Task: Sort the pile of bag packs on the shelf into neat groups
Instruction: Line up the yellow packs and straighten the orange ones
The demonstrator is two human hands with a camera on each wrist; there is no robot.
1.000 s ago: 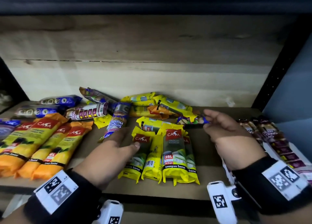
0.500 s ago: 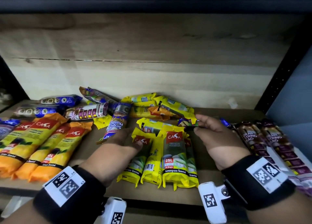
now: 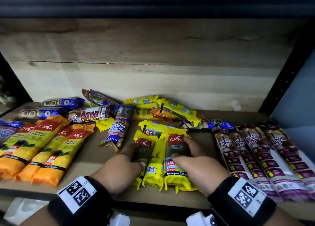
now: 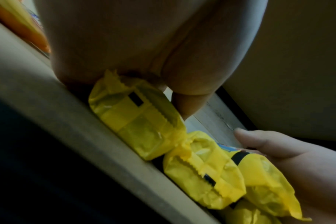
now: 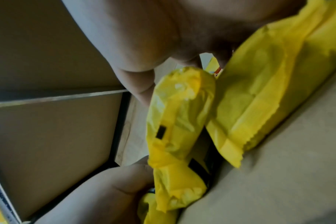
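Three yellow CASA lemongrass packs lie side by side at the front middle of the wooden shelf (image 3: pixel 95 159). My left hand (image 3: pixel 138 155) grips the left yellow pack (image 3: pixel 144 145), fingers on its far side and thumb on its near side. My right hand (image 3: pixel 180 148) holds the right yellow pack (image 3: pixel 177 176), thumb on its face and fingers curled over its right edge. The left wrist view shows my palm over a yellow pack end (image 4: pixel 136 118). Crinkled yellow pack ends (image 5: pixel 178 121) fill the right wrist view.
Orange CASA packs (image 3: pixel 42 149) lie in a row at the left, purple drawstring bag packs (image 3: pixel 264 157) at the right. A loose pile of yellow packs (image 3: pixel 170 108) and blue packs (image 3: pixel 117 128) sits behind my hands. A black upright (image 3: pixel 286 72) bounds the right side.
My right hand let go of a blue pack at the back right and came down onto the right yellow pack. My left hand slid right onto the left yellow pack.
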